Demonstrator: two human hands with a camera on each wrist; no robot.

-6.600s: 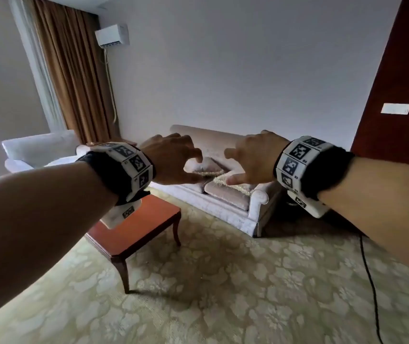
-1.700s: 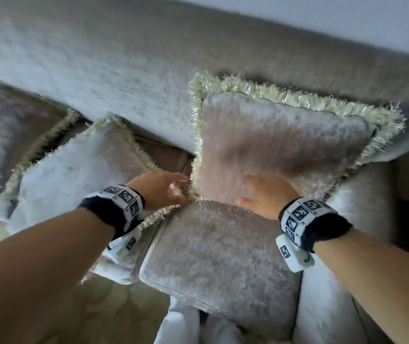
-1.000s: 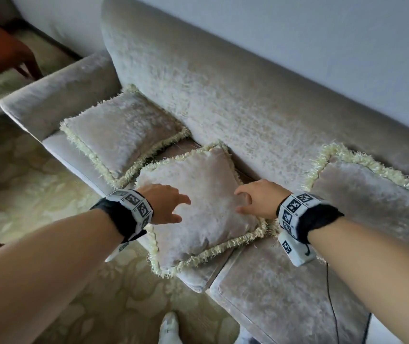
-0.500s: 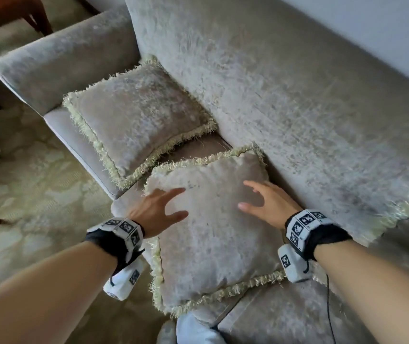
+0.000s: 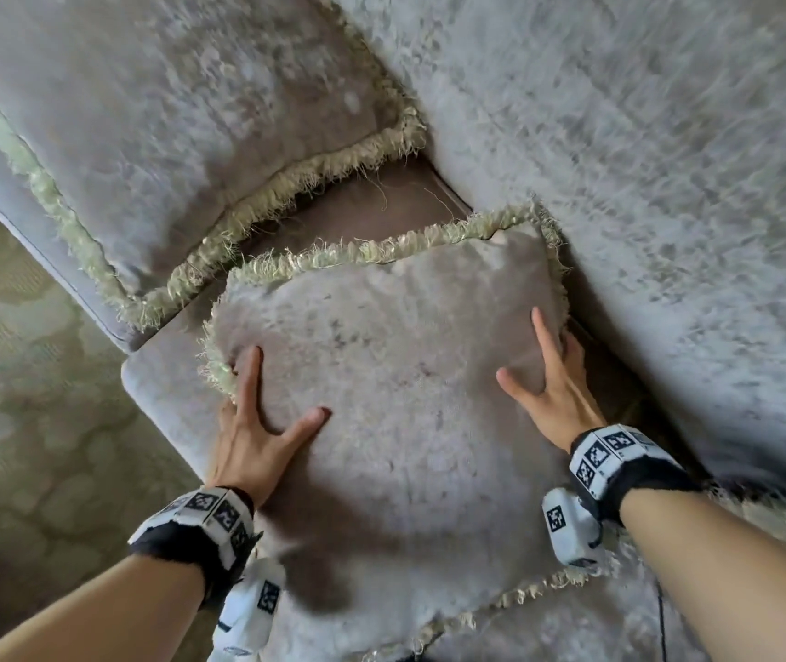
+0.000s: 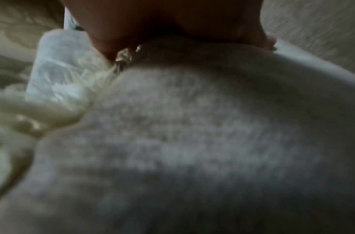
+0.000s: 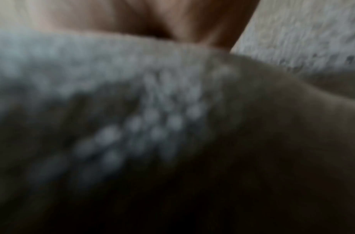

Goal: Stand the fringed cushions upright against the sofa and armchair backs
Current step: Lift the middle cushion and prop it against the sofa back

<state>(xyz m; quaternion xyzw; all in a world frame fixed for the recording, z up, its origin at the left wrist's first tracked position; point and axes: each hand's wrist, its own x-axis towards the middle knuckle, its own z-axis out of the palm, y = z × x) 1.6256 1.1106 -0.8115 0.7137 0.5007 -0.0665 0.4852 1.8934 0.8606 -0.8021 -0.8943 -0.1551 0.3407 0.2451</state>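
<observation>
On pale plush sofa (image 5: 644, 136), backrest filling upper right, seat (image 5: 157, 389) edge toward floor at left. Patterned beige carpet (image 5: 23, 398) beside seat. Far fringed cushion (image 5: 152, 126) flat on seat, upper left. Near fringed cushion (image 5: 396, 398) flat on seat, right edge against backrest. Left hand (image 5: 257, 422) on its left edge, thumb on top, fingers wrapping fringe. Right hand (image 5: 553, 389) on right edge, fingers spread, some tucked behind. Wrist views blurred: plush only.
</observation>
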